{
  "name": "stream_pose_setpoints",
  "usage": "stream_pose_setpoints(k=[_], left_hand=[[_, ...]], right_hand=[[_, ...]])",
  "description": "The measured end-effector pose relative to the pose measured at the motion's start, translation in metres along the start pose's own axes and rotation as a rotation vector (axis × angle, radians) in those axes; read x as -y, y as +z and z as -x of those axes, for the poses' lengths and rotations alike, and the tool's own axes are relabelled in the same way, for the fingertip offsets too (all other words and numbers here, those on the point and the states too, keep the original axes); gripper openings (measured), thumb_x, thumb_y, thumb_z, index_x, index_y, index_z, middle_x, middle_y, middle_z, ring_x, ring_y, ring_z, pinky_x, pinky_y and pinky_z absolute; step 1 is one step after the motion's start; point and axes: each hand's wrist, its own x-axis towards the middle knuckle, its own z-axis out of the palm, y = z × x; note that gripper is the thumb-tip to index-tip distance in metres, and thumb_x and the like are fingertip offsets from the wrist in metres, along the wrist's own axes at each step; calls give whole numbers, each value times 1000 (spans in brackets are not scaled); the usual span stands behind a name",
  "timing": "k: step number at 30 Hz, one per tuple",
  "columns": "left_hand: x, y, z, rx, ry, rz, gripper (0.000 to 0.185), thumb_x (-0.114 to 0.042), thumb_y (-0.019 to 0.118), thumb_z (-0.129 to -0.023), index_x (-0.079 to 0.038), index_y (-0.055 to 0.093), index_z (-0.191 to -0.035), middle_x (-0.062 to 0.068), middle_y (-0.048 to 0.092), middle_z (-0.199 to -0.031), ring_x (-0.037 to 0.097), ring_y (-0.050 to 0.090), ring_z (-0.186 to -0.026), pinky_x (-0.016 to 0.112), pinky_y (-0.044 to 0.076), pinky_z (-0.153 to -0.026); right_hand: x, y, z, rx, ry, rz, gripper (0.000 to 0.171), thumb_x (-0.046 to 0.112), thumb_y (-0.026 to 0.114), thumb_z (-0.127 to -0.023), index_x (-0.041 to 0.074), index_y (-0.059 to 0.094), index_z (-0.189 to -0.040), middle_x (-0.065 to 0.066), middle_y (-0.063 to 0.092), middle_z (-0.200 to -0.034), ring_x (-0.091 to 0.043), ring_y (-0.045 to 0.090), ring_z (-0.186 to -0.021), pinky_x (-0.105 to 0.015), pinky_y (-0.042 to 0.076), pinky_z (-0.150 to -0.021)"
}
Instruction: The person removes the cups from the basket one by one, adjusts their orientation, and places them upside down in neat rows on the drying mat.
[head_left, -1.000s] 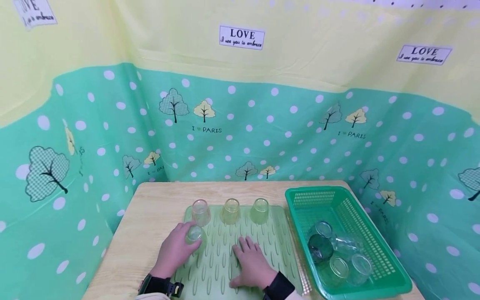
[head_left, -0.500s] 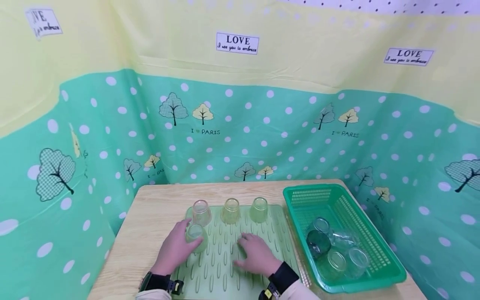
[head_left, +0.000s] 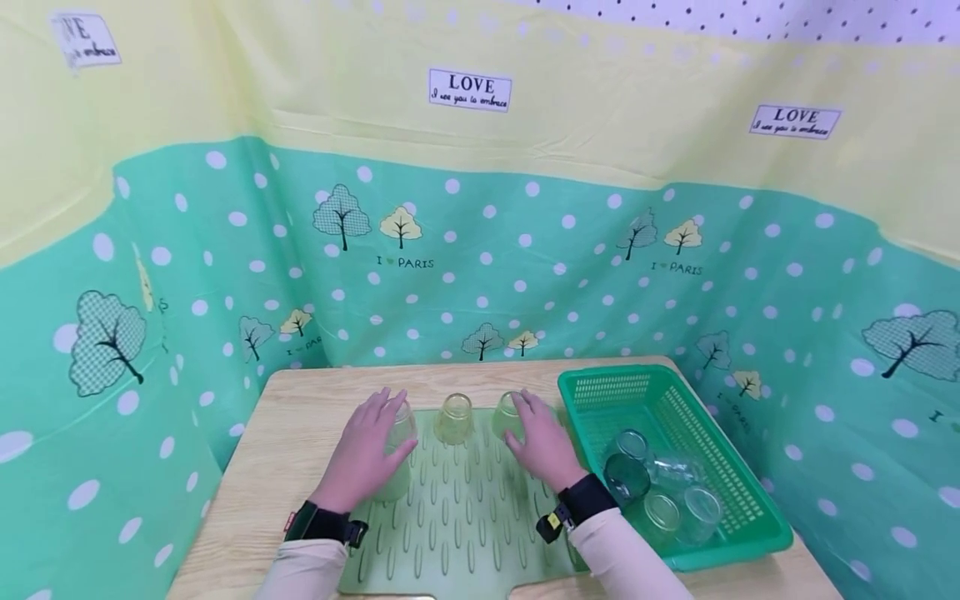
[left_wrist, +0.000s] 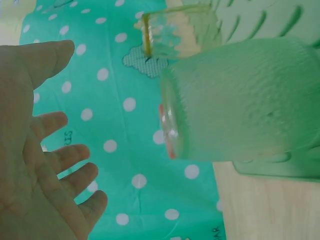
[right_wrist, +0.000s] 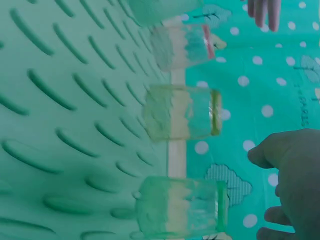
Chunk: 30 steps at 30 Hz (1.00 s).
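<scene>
My left hand (head_left: 363, 454) hovers over the left side of the light green ridged mat (head_left: 457, 517), fingers spread. In the left wrist view, it is apart from the nearby pale green glass (left_wrist: 240, 100). Behind that glass, a pink-rimmed glass (right_wrist: 182, 47) stands upside down, partly covered by the hand in the head view. A yellow glass (head_left: 454, 421) stands upside down in the middle of the back row. At the row's right end is another green glass (right_wrist: 182, 207). My right hand (head_left: 546, 446) is above and beside it, fingers extended, and holds nothing.
A green plastic basket (head_left: 750, 546) with several glasses lying or standing in it sits right of the mat. Wooden table (head_left: 258, 467) shows left of the mat. A patterned curtain (head_left: 450, 233) hangs behind and at both sides.
My left hand has let go of the front green glass and lifted forward off it. My right hand has left the mat's middle and moved forward and right to the back green glass.
</scene>
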Motion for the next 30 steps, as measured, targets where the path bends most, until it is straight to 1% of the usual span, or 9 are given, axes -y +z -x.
stream_pose_setpoints(k=[2, 4, 7, 10, 17, 20, 24, 30], left_hand=[[2, 0, -3, 8, -11, 4, 78, -33, 75, -95, -6, 39, -159, 26, 34, -162, 47, 31, -149, 63, 24, -122], [5, 3, -4, 24, -8, 3, 79, -35, 75, -95, -7, 38, -159, 27, 33, -163, 48, 30, -149, 63, 23, -123], [9, 9, -2, 58, 2, -13, 83, -39, 75, -94, -7, 36, -160, 25, 31, -164, 46, 29, -150, 63, 22, -123], [12, 13, 1, 77, 3, -18, 86, -42, 76, -93, -8, 36, -160, 23, 30, -165, 45, 28, -151, 62, 20, -124], [13, 12, 0, 98, -6, -3, 88, -47, 74, -93, -10, 34, -162, 20, 26, -168, 43, 23, -153, 61, 15, -126], [13, 11, -1, 103, -12, 1, 88, -50, 73, -93, -11, 33, -162, 19, 25, -168, 43, 23, -154, 61, 14, -126], [12, 13, -1, 97, -2, 15, 88, -52, 72, -93, -11, 34, -162, 19, 25, -168, 45, 25, -153, 63, 17, -124], [10, 14, -1, 77, 10, 17, 88, -49, 74, -92, -8, 37, -160, 21, 31, -165, 45, 28, -151, 66, 20, -123]], right_hand=[[-5, -2, -2, 5, 6, 10, 69, 29, 73, -97, 2, 45, -154, -24, 44, -157, -43, 46, -141, -55, 53, -102], [-9, -1, -2, 17, 7, 12, 69, 30, 73, -98, 2, 45, -155, -25, 42, -158, -43, 43, -143, -55, 50, -106], [-15, 4, 0, 45, 7, 13, 71, 31, 73, -98, 2, 43, -156, -25, 39, -160, -44, 39, -145, -57, 46, -111], [-18, 10, 1, 60, 1, 18, 74, 32, 75, -96, 2, 43, -156, -25, 37, -161, -44, 38, -146, -58, 45, -112], [-22, 17, 0, 82, 5, 40, 80, 41, 75, -95, 3, 40, -157, -23, 36, -163, -45, 35, -148, -58, 41, -116], [-23, 18, -1, 96, 16, 43, 84, 45, 73, -95, 4, 38, -159, -23, 33, -164, -45, 33, -150, -58, 38, -117], [-24, 18, -3, 101, 15, 50, 86, 49, 72, -95, 5, 37, -160, -23, 32, -165, -44, 31, -151, -58, 36, -119], [-24, 18, -7, 96, 3, 41, 82, 48, 72, -96, 5, 40, -158, -21, 33, -165, -44, 32, -150, -58, 36, -119]])
